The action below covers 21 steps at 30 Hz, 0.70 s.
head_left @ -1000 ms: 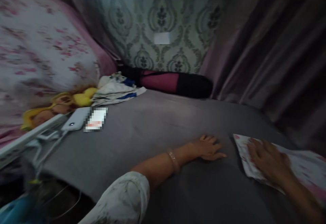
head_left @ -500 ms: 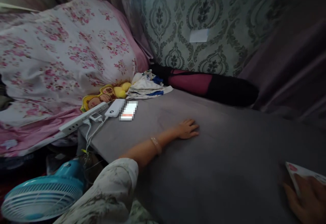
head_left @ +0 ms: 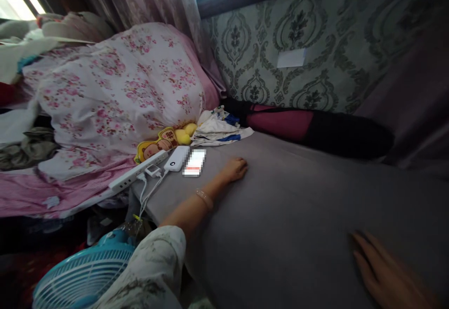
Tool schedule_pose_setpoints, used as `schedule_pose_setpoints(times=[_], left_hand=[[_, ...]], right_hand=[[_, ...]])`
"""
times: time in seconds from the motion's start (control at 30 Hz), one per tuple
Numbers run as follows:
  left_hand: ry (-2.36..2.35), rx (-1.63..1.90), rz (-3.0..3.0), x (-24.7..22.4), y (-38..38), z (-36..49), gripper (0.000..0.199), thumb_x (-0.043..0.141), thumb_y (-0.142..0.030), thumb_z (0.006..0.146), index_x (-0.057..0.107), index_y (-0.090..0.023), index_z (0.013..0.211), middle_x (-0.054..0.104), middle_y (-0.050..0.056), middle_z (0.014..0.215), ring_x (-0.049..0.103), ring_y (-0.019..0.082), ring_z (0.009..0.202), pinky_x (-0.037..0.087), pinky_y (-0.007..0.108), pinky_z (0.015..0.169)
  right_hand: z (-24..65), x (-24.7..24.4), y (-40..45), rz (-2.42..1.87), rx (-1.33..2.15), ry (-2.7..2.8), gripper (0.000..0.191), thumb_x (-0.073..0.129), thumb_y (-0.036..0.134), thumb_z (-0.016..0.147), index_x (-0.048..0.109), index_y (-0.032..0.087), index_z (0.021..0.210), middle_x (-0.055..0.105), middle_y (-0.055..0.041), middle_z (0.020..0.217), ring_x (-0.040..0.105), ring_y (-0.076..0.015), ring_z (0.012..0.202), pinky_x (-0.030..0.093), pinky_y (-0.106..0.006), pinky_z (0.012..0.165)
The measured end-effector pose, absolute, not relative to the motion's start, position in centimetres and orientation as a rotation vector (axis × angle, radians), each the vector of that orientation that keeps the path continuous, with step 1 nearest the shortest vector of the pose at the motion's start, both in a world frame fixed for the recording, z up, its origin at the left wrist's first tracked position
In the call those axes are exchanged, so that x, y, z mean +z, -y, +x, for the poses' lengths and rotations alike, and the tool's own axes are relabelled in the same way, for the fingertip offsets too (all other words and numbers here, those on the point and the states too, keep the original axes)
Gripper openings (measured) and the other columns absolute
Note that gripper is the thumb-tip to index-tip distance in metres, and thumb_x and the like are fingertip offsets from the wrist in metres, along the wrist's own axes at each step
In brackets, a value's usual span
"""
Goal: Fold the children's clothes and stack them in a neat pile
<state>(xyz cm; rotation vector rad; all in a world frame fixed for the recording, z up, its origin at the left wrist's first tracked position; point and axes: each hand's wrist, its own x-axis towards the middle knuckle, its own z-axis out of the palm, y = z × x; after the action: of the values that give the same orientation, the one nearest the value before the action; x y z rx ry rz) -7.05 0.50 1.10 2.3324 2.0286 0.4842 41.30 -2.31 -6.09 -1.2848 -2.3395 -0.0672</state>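
My left hand (head_left: 235,169) rests palm down on the grey sheet (head_left: 291,215), with its fingers a little bent and nothing seen in them. A clear beaded bracelet (head_left: 204,199) circles that wrist. To its left lies a phone (head_left: 194,163) with a blurred-out lit screen, beside a white power bank (head_left: 177,158). Low at the right, my right hand (head_left: 389,271) is over the sheet, fingers stretched out and the thumb apart, slightly smeared by motion. It holds nothing.
A white power strip (head_left: 138,172) with plugged-in cables lies along the left edge, near a yellow plush toy (head_left: 157,145). Crumpled white cloth (head_left: 220,128) and a long black-and-maroon bag (head_left: 315,128) lie by the wall. A blue fan (head_left: 84,271) stands lower left.
My right hand has let go of the white card-like thing it held, which is out of view now. My left hand has drawn left, its fingers less spread. The view has shifted.
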Motion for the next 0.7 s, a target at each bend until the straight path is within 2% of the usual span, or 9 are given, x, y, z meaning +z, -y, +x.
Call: schedule_pose_setpoints(times=[0.07, 0.17, 0.43, 0.7], left_hand=[[-2.147, 0.566, 2.233, 1.8, -0.7, -8.7, 0.029, 0.042, -0.026, 0.093, 0.067, -0.018, 0.105, 0.069, 0.009, 0.104, 0.063, 0.019, 0.095, 0.046, 0.028, 0.086], [-2.348, 0.646, 2.088, 3.2, -1.2, -11.4, 0.026, 0.045, -0.021, 0.09, 0.069, -0.018, 0.1, 0.07, 0.009, 0.1, 0.062, 0.02, 0.093, 0.045, 0.029, 0.084], [-2.778, 0.641, 1.793, 7.2, -2.3, -18.6, 0.03, 0.045, -0.017, 0.087, 0.071, -0.016, 0.103, 0.067, 0.015, 0.11, 0.057, 0.03, 0.108, 0.042, 0.042, 0.09], [-2.917, 0.563, 1.662, 7.6, -3.3, -22.9, 0.034, 0.05, -0.022, 0.085, 0.066, -0.02, 0.115, 0.061, 0.013, 0.125, 0.046, 0.034, 0.12, 0.036, 0.048, 0.095]], right_hand=[[38.1, -4.6, 2.7, -1.236, -0.067, 2.386, 0.057, 0.033, 0.051, 0.09, 0.057, 0.015, 0.128, 0.052, -0.0172, 0.139, 0.055, -0.0345, 0.122, 0.045, -0.053, 0.103], [33.8, -2.8, 2.5, -1.239, -0.046, 2.422, 0.058, 0.03, 0.052, 0.092, 0.059, 0.015, 0.125, 0.054, -0.0159, 0.138, 0.057, -0.0321, 0.121, 0.046, -0.05, 0.101], [25.6, -1.2, 0.8, -1.137, 0.002, 2.568, 0.054, 0.024, 0.046, 0.098, 0.057, 0.019, 0.131, 0.049, -0.0116, 0.145, 0.045, -0.0279, 0.134, 0.032, -0.054, 0.111], [22.4, -1.3, 0.1, -1.173, 0.098, 2.591, 0.058, 0.02, 0.047, 0.099, 0.051, 0.019, 0.14, 0.044, -0.0119, 0.149, 0.036, -0.0271, 0.14, 0.026, -0.053, 0.115]])
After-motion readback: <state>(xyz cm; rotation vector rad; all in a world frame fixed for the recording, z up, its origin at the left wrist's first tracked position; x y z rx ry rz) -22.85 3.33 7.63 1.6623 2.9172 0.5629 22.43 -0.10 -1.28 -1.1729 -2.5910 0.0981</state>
